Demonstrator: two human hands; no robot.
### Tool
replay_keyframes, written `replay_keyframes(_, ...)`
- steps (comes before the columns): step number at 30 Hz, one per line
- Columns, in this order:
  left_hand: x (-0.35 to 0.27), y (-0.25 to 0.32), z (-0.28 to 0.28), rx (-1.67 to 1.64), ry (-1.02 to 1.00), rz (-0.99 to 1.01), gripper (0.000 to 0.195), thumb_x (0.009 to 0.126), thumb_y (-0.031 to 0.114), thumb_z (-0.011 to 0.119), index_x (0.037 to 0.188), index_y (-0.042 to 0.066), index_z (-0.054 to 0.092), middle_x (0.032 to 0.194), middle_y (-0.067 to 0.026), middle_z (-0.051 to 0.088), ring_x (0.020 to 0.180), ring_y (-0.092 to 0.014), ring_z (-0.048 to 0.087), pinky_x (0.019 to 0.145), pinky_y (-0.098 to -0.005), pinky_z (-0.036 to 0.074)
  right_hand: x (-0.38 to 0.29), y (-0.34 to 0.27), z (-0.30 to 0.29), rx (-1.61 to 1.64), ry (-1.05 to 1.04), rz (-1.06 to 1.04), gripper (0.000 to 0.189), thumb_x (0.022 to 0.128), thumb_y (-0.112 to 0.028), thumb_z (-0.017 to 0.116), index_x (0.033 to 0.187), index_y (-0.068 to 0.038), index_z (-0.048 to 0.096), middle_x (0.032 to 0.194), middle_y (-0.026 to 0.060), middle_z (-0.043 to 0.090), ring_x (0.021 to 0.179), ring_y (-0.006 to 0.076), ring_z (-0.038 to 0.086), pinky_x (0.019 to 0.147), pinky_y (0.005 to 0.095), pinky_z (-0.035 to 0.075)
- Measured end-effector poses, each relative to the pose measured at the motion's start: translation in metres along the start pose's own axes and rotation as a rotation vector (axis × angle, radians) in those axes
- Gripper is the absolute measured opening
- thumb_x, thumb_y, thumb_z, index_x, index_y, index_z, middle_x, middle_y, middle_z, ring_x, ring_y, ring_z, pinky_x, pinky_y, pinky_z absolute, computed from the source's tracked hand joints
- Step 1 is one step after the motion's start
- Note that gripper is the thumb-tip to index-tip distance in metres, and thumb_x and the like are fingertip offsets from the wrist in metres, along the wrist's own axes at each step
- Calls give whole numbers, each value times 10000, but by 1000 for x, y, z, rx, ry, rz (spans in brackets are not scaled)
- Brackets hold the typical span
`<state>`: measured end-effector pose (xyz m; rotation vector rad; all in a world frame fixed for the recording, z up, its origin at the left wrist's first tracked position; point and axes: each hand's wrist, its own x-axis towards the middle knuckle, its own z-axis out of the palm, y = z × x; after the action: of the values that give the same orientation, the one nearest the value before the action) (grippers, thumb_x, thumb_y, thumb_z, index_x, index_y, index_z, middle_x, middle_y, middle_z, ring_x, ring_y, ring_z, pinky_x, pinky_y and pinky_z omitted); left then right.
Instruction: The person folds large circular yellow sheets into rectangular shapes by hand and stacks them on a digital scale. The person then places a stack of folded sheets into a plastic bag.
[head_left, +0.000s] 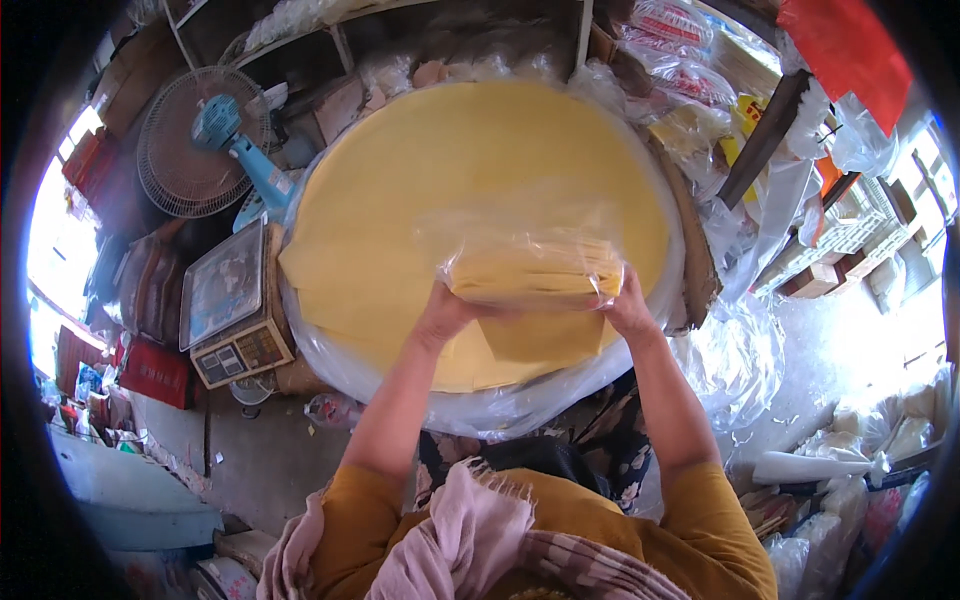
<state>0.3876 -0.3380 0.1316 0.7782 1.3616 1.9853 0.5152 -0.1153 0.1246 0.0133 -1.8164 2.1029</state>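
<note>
A clear plastic bag (536, 270) with folded yellow sheets stacked inside is held up between my two hands. My left hand (451, 309) grips its left end, and my right hand (627, 306) has hold of the right end. The bag's upper part is thin, loose and blurred by motion. Beneath it spreads a large round pile of thin yellow sheets (465, 150), which look like flat pancakes. One folded flap of sheet (540, 337) shows on the pile just below the bag. Plastic film (480, 412) wraps around the pile's edge. Most of my fingers are hidden.
A scale (240, 349) with a metal tray stands left of the pile, and behind it is a blue electric fan (221, 124). A cardboard edge (686, 247) borders the pile at right. Crumpled plastic (731, 360) lies beyond it. Shelving (341, 49) runs along the back.
</note>
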Motion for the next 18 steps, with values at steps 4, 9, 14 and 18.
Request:
replay_keyframes(4, 29, -18, -12, 90, -28, -85, 494, 660, 18, 786, 1119, 11, 604, 1057, -50, 648, 933, -148, 610, 809, -289, 518, 8, 41, -30, -137, -6, 20, 524, 647, -90, 833, 1103, -22, 584, 1041, 6, 629, 968, 113, 566, 864, 289, 469)
replay_keyframes(9, 26, -45, -20, 297, 11, -53, 577, 651, 152, 824, 1159, 18, 587, 1090, -46, 640, 1005, -148, 584, 879, -304, 477, -1, 74, -17, -240, -40, 115, 668, 619, -105, 865, 1187, -4, 527, 1146, 52, 606, 1029, 141, 555, 920, 316, 454)
replay_keyframes(14, 7, -82, -28, 884, -64, 103, 640, 629, 172, 829, 1196, 41, 563, 1138, -76, 632, 1051, -182, 582, 906, -313, 462, -1, 79, -27, -237, -85, 154, 648, 640, -124, 854, 1190, -1, 534, 1112, 65, 629, 1017, 139, 567, 910, 309, 459)
replay_keyframes(18, 11, -103, -38, 411, 3, -180, 599, 627, 155, 817, 1167, 49, 580, 1129, -70, 640, 1041, -193, 594, 901, -314, 466, -2, 81, -25, -552, -72, 91, 643, 651, -141, 845, 1196, -5, 532, 1100, 73, 638, 1018, 149, 576, 906, 311, 460)
